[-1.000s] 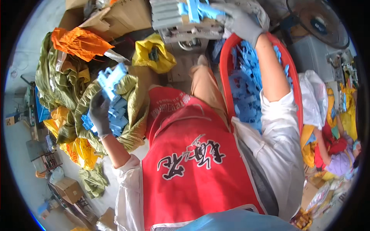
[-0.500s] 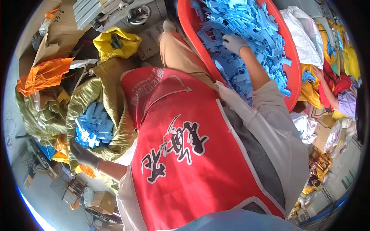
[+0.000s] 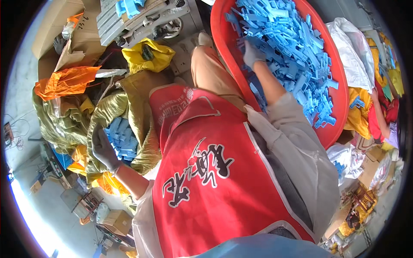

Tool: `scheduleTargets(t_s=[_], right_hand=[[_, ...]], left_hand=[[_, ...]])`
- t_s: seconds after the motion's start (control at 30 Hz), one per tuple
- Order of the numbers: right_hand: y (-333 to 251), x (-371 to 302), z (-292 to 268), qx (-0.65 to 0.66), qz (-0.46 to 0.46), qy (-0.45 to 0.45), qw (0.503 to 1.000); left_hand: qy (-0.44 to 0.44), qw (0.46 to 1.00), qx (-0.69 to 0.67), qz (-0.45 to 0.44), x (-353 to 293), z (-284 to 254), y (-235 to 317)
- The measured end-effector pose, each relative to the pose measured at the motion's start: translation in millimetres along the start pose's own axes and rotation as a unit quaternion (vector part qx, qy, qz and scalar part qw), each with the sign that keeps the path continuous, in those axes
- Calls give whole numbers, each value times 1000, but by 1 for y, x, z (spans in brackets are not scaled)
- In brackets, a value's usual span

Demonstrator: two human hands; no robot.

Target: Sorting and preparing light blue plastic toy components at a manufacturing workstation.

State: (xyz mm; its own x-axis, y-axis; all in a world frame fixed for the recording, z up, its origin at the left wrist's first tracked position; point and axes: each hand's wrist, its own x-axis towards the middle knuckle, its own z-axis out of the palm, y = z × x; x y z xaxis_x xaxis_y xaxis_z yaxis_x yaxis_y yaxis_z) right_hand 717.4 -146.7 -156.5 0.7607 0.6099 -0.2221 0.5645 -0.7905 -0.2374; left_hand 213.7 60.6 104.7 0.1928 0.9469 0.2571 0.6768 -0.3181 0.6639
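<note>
My right hand (image 3: 254, 55), in a pale grey glove, is inside the left part of a red oval tub (image 3: 220, 32), among a heap of blue plastic toy guns (image 3: 297, 56). Its thumb side faces up and touches the pieces; the curl of the other fingers is partly hidden. To the left, my left hand (image 3: 104, 150), in a darker grey glove, lies against the inner side of an olive woven sack (image 3: 144, 114), fingers stretched out. Blue plastic pieces (image 3: 122, 138) fill the sack's mouth beside that hand.
A grey metal machine (image 3: 142, 21) stands ahead, with a blue piece on top. Left of me are a yellow bag (image 3: 148, 56), an orange bag (image 3: 66, 84) and a cardboard box (image 3: 64, 26). A white sack (image 3: 350, 51) and another person's arm (image 3: 378, 109) are at the right.
My left hand has moved up from the sack's near rim to over its opening. My right hand has shifted toward the tub's left wall and turned thumb-up. The whole view has swung slightly.
</note>
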Motion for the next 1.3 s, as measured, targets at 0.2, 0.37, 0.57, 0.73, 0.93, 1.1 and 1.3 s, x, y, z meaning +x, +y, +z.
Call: scheduleTargets(t_s=[0.2, 0.37, 0.57, 0.73, 0.93, 1.1, 1.3], right_hand=[[96, -67, -50, 191, -51, 22, 980], [142, -107, -49, 164, -32, -4, 986], [114, -106, -74, 240, -44, 17, 970], [69, -95, -98, 726, 71, 23, 683], [27, -88, -121, 801, -4, -67, 595], [-3, -102, -150, 783, 8, -46, 620], [-9, -101, -165, 818, -46, -61, 570]], left_hand=[[-12, 996, -69, -51, 6, 12, -13], [-32, 993, 40, 103, 35, 39, 29], [-43, 977, -96, 187, 76, 66, 84], [-46, 971, -85, 218, 100, 81, 146], [-108, 945, -54, 303, 148, 115, 169], [-154, 931, -27, 330, 169, 134, 189], [-210, 918, -46, 334, 185, 141, 195]])
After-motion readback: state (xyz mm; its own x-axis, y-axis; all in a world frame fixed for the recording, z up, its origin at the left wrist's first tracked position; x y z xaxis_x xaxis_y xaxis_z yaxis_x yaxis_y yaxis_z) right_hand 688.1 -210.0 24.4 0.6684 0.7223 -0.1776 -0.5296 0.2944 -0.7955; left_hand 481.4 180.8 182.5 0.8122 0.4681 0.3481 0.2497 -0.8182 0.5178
